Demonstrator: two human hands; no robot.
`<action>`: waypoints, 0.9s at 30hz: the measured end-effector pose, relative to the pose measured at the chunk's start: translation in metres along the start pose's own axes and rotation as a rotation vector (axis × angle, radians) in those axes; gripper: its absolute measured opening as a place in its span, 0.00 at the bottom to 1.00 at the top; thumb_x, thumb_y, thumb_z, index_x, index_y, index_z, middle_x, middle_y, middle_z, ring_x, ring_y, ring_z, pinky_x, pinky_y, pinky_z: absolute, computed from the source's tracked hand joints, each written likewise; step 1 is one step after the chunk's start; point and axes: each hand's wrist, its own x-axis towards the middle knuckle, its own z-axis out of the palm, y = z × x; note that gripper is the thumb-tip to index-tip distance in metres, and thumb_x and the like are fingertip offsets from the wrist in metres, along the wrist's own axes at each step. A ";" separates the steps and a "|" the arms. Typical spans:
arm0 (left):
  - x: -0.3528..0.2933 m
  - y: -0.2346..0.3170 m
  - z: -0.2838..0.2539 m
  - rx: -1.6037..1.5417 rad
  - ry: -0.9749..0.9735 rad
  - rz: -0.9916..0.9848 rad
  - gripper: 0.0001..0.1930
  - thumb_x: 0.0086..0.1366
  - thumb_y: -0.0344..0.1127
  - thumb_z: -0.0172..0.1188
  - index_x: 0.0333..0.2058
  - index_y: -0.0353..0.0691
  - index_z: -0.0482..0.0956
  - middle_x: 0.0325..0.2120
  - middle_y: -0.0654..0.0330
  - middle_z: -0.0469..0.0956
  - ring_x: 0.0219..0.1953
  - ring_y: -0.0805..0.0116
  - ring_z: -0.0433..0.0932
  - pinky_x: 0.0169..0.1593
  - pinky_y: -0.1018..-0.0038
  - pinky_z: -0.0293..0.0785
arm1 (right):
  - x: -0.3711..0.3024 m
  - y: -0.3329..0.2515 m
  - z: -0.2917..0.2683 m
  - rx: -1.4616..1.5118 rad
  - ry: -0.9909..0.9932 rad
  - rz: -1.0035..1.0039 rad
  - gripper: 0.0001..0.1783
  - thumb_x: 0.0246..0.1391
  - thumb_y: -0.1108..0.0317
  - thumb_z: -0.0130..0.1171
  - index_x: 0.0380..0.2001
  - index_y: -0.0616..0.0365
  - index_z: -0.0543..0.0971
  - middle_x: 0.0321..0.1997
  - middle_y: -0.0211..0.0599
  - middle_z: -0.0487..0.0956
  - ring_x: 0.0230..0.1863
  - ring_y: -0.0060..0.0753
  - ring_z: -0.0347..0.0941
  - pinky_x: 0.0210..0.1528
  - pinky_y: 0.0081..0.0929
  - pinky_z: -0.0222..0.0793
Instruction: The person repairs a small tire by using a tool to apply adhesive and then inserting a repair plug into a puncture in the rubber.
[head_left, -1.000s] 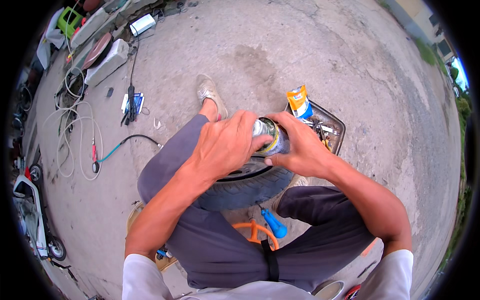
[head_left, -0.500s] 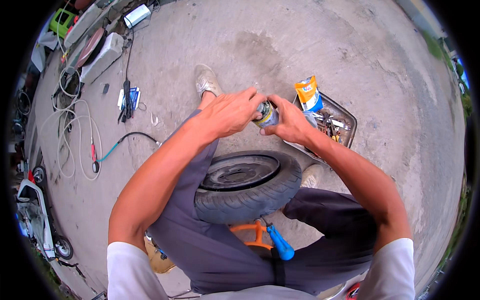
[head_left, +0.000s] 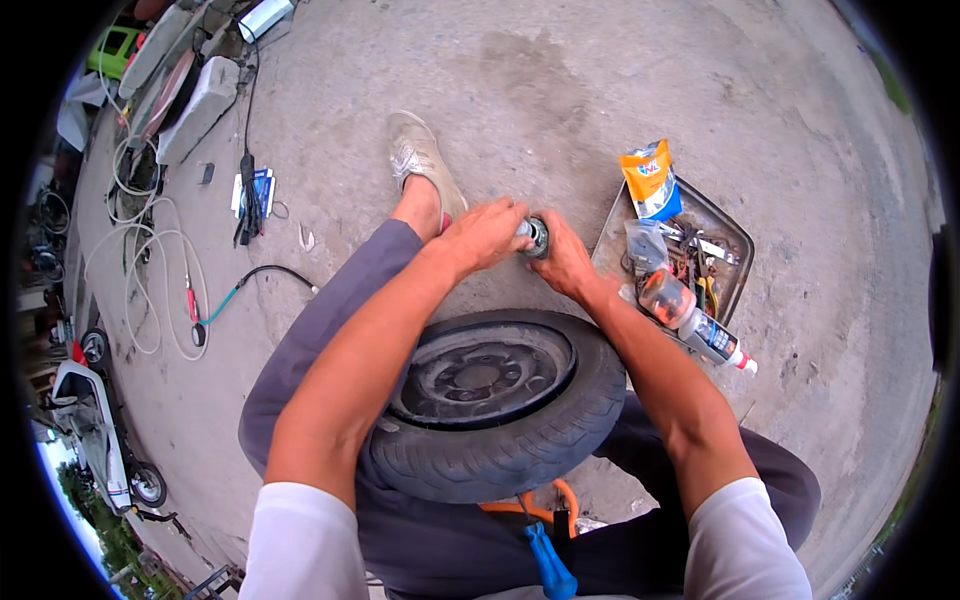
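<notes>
Above the far side of the wheel, my right hand (head_left: pixel 563 256) is closed around a small metal can (head_left: pixel 539 238), its round end facing up at me. My left hand (head_left: pixel 487 236) meets it from the other side, its fingers bent at the can's edge over a small pale part I cannot make out. A black motorcycle wheel with its tyre (head_left: pixel 500 465) lies tilted between my legs, just below both hands. Under the tyre show a blue-handled tool (head_left: pixel 549 562) and an orange curved frame (head_left: pixel 570 500).
To the right, a metal tray (head_left: pixel 742 240) holds hand tools, an orange-and-blue pouch (head_left: pixel 654 180) and a clear bag. A bottle (head_left: pixel 712 338) and an orange-tinted jar (head_left: pixel 667 298) lie at its near edge. Leftward are an air hose (head_left: pixel 150 235), a concrete block (head_left: pixel 200 110) and a motorbike (head_left: pixel 92 430).
The can has tipped so that its end now faces me, its label turned out of sight. My view has shifted, and the wheel, bottle and jar show more fully.
</notes>
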 end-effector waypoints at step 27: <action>-0.005 0.025 0.023 0.194 0.018 0.096 0.22 0.64 0.35 0.67 0.52 0.35 0.70 0.50 0.45 0.76 0.54 0.41 0.78 0.56 0.51 0.77 | -0.254 -0.271 -0.121 1.134 -0.429 0.955 0.27 0.72 0.56 0.58 0.62 0.66 0.68 0.38 0.44 0.82 0.31 0.33 0.81 0.33 0.25 0.77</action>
